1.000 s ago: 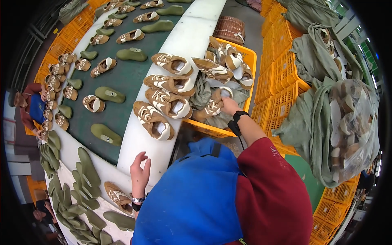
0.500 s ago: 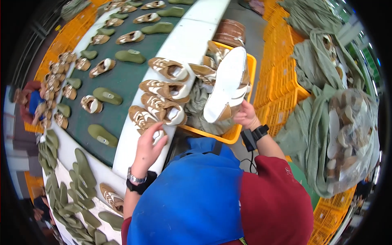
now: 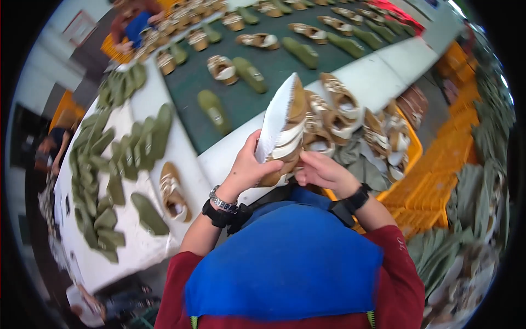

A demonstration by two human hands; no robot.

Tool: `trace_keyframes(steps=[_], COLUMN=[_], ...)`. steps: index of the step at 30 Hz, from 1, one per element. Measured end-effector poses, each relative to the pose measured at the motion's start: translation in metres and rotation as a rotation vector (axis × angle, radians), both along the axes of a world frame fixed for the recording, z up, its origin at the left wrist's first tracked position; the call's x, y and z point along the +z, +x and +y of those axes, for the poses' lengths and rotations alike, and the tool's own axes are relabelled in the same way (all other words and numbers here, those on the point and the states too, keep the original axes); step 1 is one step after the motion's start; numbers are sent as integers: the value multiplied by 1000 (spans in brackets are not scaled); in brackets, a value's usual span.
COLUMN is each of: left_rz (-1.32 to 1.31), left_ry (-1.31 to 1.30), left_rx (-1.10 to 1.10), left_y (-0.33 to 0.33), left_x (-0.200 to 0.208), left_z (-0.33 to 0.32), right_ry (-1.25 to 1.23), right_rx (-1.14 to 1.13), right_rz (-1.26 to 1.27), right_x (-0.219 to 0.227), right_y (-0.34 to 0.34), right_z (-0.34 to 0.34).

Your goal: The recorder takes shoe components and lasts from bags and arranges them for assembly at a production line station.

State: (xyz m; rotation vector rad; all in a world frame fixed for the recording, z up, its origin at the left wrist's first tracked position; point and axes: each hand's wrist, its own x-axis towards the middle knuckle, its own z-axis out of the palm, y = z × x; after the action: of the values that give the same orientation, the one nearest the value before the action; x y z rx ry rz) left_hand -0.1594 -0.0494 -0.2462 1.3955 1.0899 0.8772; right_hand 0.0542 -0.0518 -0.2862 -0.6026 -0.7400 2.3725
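A brown and white shoe upper (image 3: 296,115) stands tilted in front of me, toe end up, its white underside turned to the left. My left hand (image 3: 246,167) is closed around its lower end, the thumb lying across the side. My right hand (image 3: 326,172) has its fingers bent against the shoe's lower right edge; whether they pinch it tightly is partly hidden. Just beyond, several similar brown and white shoes (image 3: 341,104) lie on the white table edge (image 3: 364,74), partly covered by the held one.
Green shoe lasts (image 3: 211,112) and shoe uppers lie along the dark green conveyor belt (image 3: 181,82). More lasts (image 3: 112,189) are heaped on the white table at left, beside a single shoe (image 3: 172,192). An orange crate (image 3: 413,145) with shoes stands at right. A person (image 3: 134,24) works across the belt.
The shoe has come from over the crate to in front of me and turned more upright. My left hand has left the table's shoes and gripped it. The view has swung left.
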Motion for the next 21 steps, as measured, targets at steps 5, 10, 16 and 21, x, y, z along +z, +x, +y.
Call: trace_keyframes(steps=[5, 10, 16, 21], left_rz=[-603, -244, 624, 1211], left_ry=[-398, -547, -32, 362], left_rx=[372, 788, 1107, 939], left_y=[-134, -206, -203, -179], left_x=[-50, -141, -125, -93], left_z=[-67, -130, -140, -124], right_ry=[203, 51, 78, 76], right_rx=[-207, -539, -639, -749], right_rz=[-312, -313, -409, -528], right_x=[18, -8, -21, -36], right_y=[41, 85, 103, 127], right_z=[5, 15, 26, 25])
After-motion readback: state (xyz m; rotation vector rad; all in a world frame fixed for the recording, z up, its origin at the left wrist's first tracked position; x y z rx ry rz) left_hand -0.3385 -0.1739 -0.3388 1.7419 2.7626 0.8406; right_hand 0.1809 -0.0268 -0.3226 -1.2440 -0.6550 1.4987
